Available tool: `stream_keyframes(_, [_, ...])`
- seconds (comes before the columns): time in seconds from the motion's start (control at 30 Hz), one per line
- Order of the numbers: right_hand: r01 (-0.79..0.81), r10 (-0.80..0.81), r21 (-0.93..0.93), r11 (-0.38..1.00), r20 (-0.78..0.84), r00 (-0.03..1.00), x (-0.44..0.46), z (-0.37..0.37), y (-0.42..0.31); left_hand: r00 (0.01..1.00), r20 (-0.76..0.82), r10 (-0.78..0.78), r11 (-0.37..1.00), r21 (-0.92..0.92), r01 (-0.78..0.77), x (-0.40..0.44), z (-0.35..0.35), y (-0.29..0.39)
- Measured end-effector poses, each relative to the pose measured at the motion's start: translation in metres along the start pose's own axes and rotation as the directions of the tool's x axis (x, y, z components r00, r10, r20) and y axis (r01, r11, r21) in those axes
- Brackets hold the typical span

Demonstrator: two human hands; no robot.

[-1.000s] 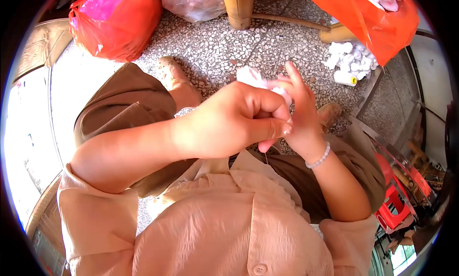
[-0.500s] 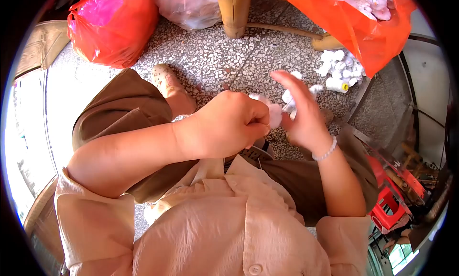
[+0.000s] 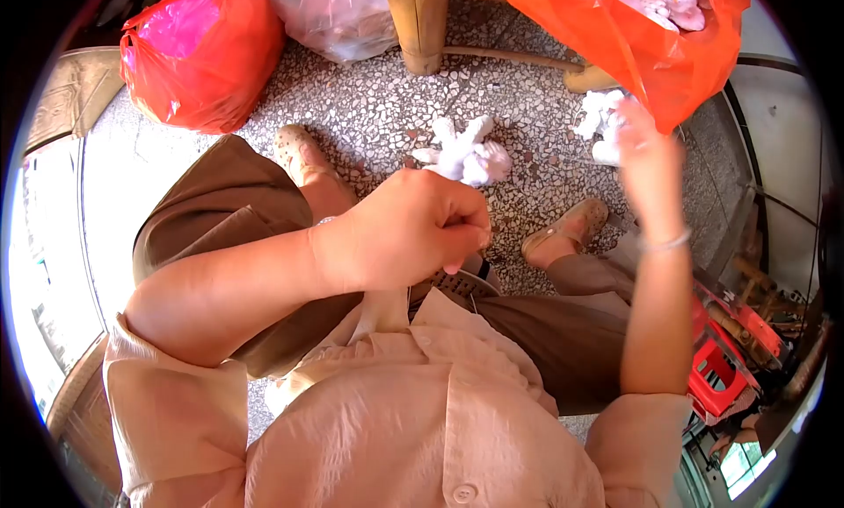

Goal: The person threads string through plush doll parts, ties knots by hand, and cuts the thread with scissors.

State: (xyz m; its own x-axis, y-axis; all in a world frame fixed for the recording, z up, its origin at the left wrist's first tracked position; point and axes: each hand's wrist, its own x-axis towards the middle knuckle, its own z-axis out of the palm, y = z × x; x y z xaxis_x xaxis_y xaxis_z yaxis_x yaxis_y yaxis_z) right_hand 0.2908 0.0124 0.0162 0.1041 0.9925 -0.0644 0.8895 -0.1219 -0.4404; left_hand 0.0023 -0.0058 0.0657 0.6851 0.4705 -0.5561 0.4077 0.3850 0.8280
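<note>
My left hand (image 3: 400,231) is held in front of my body, with its fingers curled into a fist. Whatever may be inside it is hidden. Motion smears my right hand (image 3: 651,156), which is stretched out to the right beside a pile of small white soft pieces (image 3: 600,114) and just below the hanging orange-red bag (image 3: 677,77). I cannot make out its fingers. A white, soft, lobed piece (image 3: 464,152), pinkish on one side, appears against the speckled floor beyond my left fist; whether it rests there or is in the air I cannot tell.
A tied red plastic bag (image 3: 207,59) and a clear plastic bag (image 3: 338,20) stand at the far left. A bamboo leg (image 3: 418,33) rises near the middle. Pinkish-white soft pieces (image 3: 659,2) fill the orange-red bag. A red plastic stool (image 3: 716,376) is at the right.
My right hand has moved from beside my left fist out to the far right. The pinkish-white piece between the hands is gone from there; a lobed white piece shows farther forward. My left fist stays put.
</note>
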Motion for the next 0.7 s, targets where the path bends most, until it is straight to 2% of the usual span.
stream_keyframes(0.07, [0.032,-0.081,-0.159,0.987,-0.314,0.946,0.045,-0.035,0.020,1.000,-0.004,-0.028,0.999,0.019,0.028,0.003,-0.001,0.000])
stream_keyframes(0.13, [0.108,-0.217,-0.274,0.956,-0.405,0.888,0.096,-0.047,0.048,0.996,-0.013,-0.085,0.995,0.041,0.086,0.005,-0.002,0.000])
stream_keyframes(0.17, [0.094,-0.223,-0.326,0.941,-0.388,0.894,0.116,-0.046,0.057,0.996,-0.035,-0.083,0.994,0.069,0.085,0.006,-0.004,-0.001])
stream_keyframes(0.23, [-0.020,-0.082,-0.393,0.919,-0.240,0.967,0.141,-0.037,0.071,0.994,-0.079,-0.077,0.989,0.121,0.086,0.008,-0.008,-0.003])
stream_keyframes(0.3, [-0.081,0.018,-0.402,0.912,-0.158,0.987,0.152,-0.032,0.081,0.989,-0.139,-0.043,0.986,0.151,0.064,0.008,-0.011,-0.004])
stream_keyframes(0.4, [-0.147,0.112,-0.294,0.944,-0.130,0.985,0.153,-0.033,0.090,0.981,-0.189,-0.033,0.978,0.196,0.071,0.008,-0.015,-0.004])
stream_keyframes(0.47, [-0.217,0.209,-0.039,0.975,-0.150,0.966,0.143,-0.037,0.095,0.978,-0.204,-0.052,0.977,0.191,0.092,0.007,-0.018,-0.002])
stream_keyframes(0.5, [-0.263,0.284,0.160,0.951,-0.126,0.950,0.131,-0.040,0.092,0.977,-0.208,-0.051,0.979,0.185,0.090,0.007,-0.019,-0.003])
stream_keyframes(0.53, [-0.319,0.373,0.411,0.854,-0.056,0.926,0.116,-0.042,0.086,0.976,-0.213,-0.050,0.980,0.176,0.089,0.007,-0.020,-0.004])
stream_keyframes(0.57, [-0.368,0.437,0.652,0.663,0.062,0.897,0.097,-0.042,0.080,0.975,-0.217,-0.051,0.982,0.168,0.089,0.007,-0.021,-0.005])
stream_keyframes(0.6, [-0.404,0.463,0.818,0.410,0.195,0.865,0.073,-0.042,0.070,0.971,-0.227,-0.070,0.983,0.150,0.106,0.005,-0.022,-0.003])
stream_keyframes(0.63, [-0.409,0.419,0.893,0.189,0.304,0.856,0.045,-0.040,0.056,0.967,-0.237,-0.090,0.984,0.130,0.123,0.003,-0.024,0.002])
stream_keyframes(0.67, [-0.392,0.356,0.919,0.027,0.358,0.863,0.013,-0.037,0.026,0.963,-0.247,-0.110,0.984,0.111,0.141,0.002,-0.025,0.004])
stream_keyframes(0.7, [-0.404,0.418,0.911,-0.080,0.398,0.816,-0.014,-0.034,-0.006,0.958,-0.263,-0.111,0.987,0.085,0.137,0.003,-0.025,0.001])
